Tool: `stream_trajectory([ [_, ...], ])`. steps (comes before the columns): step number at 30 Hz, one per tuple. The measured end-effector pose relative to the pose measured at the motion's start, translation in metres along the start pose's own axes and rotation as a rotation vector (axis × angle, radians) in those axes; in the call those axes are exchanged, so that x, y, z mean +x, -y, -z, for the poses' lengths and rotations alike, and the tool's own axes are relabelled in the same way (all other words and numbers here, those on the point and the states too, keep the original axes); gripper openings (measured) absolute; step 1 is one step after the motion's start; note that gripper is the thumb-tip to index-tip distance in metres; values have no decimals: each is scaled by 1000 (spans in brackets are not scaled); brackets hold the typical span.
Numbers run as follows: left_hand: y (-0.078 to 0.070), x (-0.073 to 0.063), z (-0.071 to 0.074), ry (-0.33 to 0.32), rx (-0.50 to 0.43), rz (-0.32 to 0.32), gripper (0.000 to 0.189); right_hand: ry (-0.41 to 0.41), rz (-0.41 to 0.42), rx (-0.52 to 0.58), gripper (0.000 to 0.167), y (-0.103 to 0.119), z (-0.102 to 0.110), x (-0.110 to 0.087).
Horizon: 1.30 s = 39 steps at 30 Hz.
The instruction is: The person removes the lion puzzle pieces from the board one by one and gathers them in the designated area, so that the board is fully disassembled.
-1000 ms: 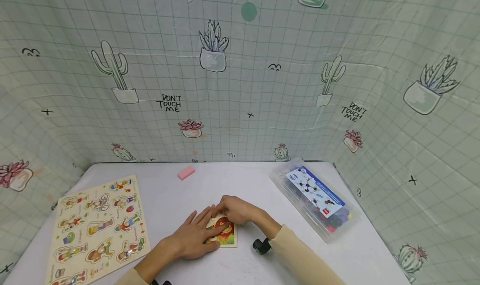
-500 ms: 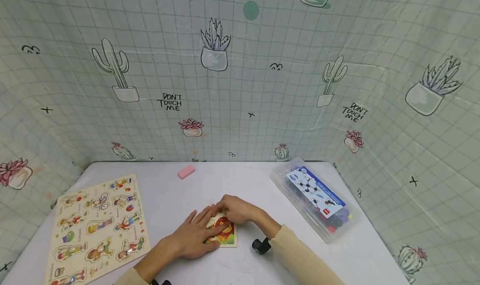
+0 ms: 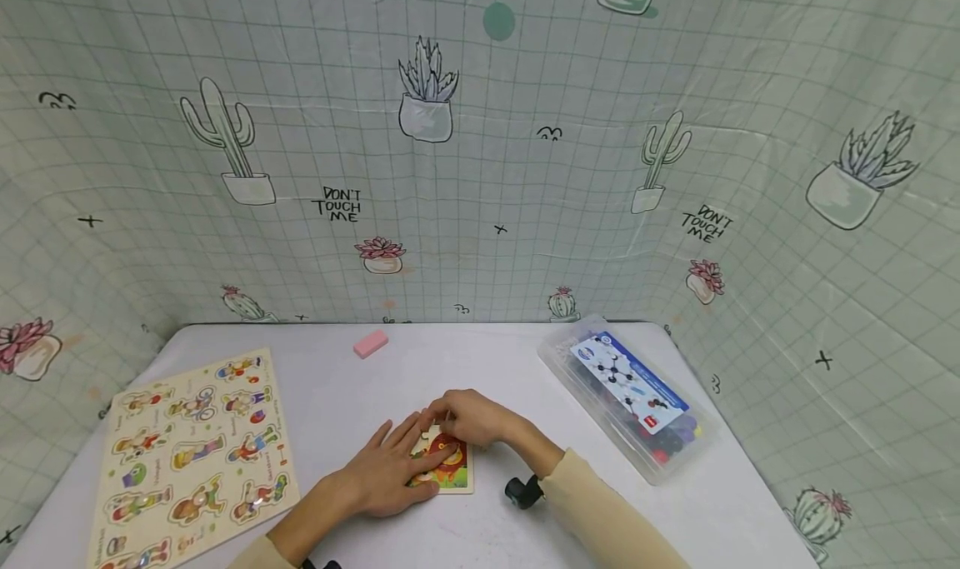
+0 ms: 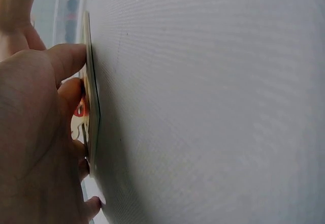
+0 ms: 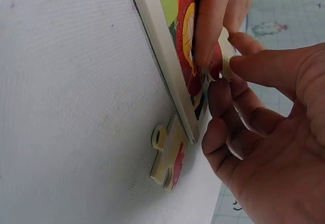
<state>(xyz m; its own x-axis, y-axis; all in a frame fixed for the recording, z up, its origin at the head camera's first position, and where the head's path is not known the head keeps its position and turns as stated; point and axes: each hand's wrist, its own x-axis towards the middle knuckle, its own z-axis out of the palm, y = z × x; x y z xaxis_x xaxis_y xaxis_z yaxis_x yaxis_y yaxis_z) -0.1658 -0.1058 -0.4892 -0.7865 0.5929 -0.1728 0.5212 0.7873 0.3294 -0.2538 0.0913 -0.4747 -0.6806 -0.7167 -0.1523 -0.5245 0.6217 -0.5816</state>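
At far left, flat on the white table [image 3: 465, 361], a broad pale board [image 3: 217, 475] with colourful sports figures [image 3: 198, 452] set across its face; farther back, alone, a small pink block [image 3: 371, 344]. Near the middle, the left hand [image 3: 386, 476], palm down, fingers spread over a small lion-picture puzzle tray [image 5: 166, 56], steadying rather than gripping, by the look of it. Inside the raised pale rim, printed red, orange and green sections; cannot make out every gap beneath the fingers. At the tray's far edge, a cream-and-red puzzle piece [image 5: 227, 54], pinched between thumb and fingers of the right hand [image 3: 472, 417]. Likely light, thin and stiff, as if wooden, with little fear of breakage beyond a chipped knob; probably smooth on the printed face, so best taken by opposite cut edges, clear of the tabs. Just off the tray's corner, on the table, a loose piece [image 5: 171, 158] with a rounded knob, easiest to lift by tipping up one edge. At far right, well apart, a clear plastic box [image 3: 558, 356], with a blue-and-white molecule label [image 3: 630, 381] on top and red, black, purple and yellow parts [image 3: 660, 454] within; cannot tell how firmly closed.
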Motion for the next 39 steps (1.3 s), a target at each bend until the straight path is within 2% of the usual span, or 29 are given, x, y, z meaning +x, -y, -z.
stream_trajectory([
  [4,0,0,0,-5,-2,-8,55,-16,5,18,23,1,2,-1],
  [8,1,-1,0,-6,-4,-11,55,-27,-28,32,19,2,4,-2],
  [13,6,1,-7,-31,0,-26,54,-28,-68,35,12,0,5,-2],
  [21,10,4,-14,-48,10,-35,54,-23,-78,31,9,-2,3,-3],
  [31,2,0,-2,-24,-7,-31,55,-49,-60,36,9,-8,12,-10],
  [39,-1,-1,-1,-11,-5,-12,56,-75,-86,76,11,-21,27,-30],
])
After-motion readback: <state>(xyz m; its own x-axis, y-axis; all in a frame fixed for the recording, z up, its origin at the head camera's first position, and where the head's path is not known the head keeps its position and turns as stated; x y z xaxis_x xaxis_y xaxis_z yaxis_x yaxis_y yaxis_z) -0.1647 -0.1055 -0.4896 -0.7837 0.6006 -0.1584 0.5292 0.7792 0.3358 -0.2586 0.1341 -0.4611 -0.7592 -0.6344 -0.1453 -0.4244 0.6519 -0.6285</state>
